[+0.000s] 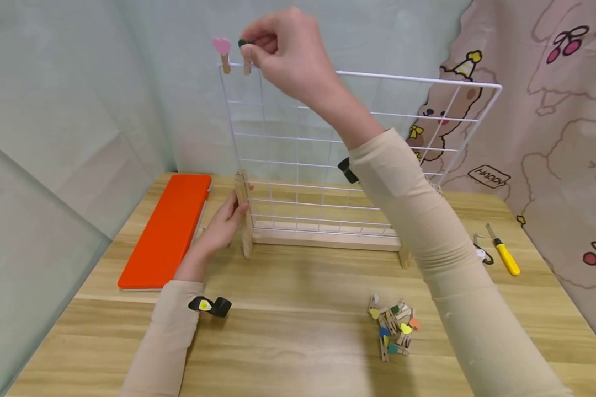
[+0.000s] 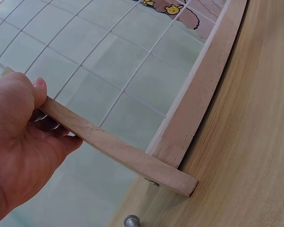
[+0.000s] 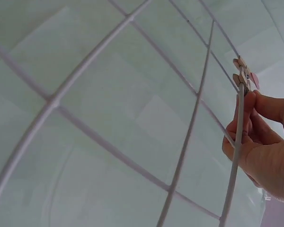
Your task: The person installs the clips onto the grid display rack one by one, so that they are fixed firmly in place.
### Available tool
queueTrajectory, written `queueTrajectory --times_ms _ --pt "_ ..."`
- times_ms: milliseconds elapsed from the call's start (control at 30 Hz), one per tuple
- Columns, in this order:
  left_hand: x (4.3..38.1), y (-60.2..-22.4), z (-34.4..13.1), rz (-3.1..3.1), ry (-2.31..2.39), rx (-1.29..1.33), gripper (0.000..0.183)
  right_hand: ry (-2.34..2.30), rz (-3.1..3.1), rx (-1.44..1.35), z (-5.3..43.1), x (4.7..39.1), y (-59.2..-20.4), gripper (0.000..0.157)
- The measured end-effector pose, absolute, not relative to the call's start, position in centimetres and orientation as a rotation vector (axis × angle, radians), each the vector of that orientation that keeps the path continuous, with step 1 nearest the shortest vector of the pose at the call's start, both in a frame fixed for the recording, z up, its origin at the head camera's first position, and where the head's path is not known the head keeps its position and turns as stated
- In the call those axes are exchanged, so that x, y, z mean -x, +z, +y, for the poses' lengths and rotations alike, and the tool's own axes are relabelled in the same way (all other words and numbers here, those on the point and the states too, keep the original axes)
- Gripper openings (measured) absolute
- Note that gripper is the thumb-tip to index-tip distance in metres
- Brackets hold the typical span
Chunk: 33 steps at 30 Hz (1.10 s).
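A white wire grid panel (image 1: 298, 138) stands upright in a wooden frame with a left post (image 1: 244, 220) and a bottom bar (image 1: 328, 238). My left hand (image 1: 223, 223) grips the left post near its top, thumb in front and fingers behind in the left wrist view. At the grid's upper left, my right hand (image 1: 290, 52) pinches a small wooden clothespin (image 1: 247, 67) with a dark green top, its lower end at the top wire. Just left of it, a clothespin with a pink heart (image 1: 222, 46) is clipped on that same wire.
Several heart-topped clothespins (image 1: 392, 328) lie heaped on the table (image 1: 278, 331) at front right. An orange-red case (image 1: 169, 231) lies at left. A yellow-handled screwdriver (image 1: 506, 258) lies at right beside a small metal key. A bolt (image 2: 132, 221) stands near the left post.
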<state>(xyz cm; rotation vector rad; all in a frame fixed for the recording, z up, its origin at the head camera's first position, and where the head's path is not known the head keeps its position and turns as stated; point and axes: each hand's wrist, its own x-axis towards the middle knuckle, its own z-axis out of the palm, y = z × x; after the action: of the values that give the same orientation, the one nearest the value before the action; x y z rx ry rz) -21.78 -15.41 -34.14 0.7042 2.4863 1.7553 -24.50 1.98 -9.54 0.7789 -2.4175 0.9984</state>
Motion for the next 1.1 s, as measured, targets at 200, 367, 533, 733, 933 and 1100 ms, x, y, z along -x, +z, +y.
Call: queueTrajectory --times_ms 200,367,533,733,933,1100 --pt "22.0 -34.3 -15.2 2.503 1.75 -0.715 0.043 0.989 -2.44 -0.822 2.3 24.7 -9.6 0.02" --pt "21.8 -34.3 -15.4 2.509 1.748 -0.698 0.043 0.916 -2.373 -0.879 2.7 24.7 -10.4 0.028" --pt "21.6 -34.0 -15.6 2.51 1.763 -0.708 0.043 0.749 -2.059 -1.048 4.3 24.0 -13.0 0.031" --pt "21.5 -33.4 -15.9 2.54 1.755 -0.726 0.044 0.759 -1.844 -1.229 8.5 21.9 -20.3 0.021" --pt "21.9 -34.1 -16.5 2.52 1.784 -0.705 0.046 0.841 -2.189 -1.168 14.1 18.8 -29.4 0.023" --pt "22.8 -35.6 -17.1 2.534 1.761 -0.717 0.047 0.86 -2.541 -1.157 18.3 16.1 -35.2 0.023"
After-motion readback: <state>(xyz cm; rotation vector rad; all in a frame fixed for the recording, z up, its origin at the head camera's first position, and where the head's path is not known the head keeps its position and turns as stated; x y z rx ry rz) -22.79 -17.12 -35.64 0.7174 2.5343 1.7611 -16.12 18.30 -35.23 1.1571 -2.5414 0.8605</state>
